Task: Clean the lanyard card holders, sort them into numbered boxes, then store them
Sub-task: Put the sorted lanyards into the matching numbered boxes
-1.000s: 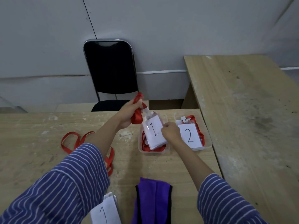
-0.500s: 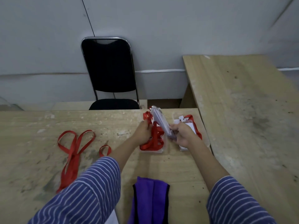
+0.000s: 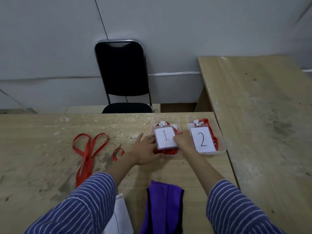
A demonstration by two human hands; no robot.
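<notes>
A clear card holder with a paper marked "1" (image 3: 164, 138) lies flat on a bundle of red lanyard in the left clear box (image 3: 178, 122). My left hand (image 3: 145, 150) rests at the box's left side, thumb spread, fingers reaching the holder's left edge and the red strap. My right hand (image 3: 183, 140) pinches the holder's right edge with curled fingers. The right clear box (image 3: 223, 147) contains a holder marked "2" (image 3: 202, 141) on its red lanyard. One more holder with paper (image 3: 120, 215) shows between my sleeves at the near edge.
A loose red lanyard (image 3: 89, 149) sprawls on the wooden table (image 3: 42, 141) to the left. A folded purple cloth (image 3: 164, 208) lies near me. A black chair (image 3: 121, 73) stands behind the table, and a second wooden table (image 3: 261, 115) adjoins on the right.
The "1" holder, held up with its strap bunched in my left hand, came down flat into the left box. My left hand let go of the strap and now lies at the box's side.
</notes>
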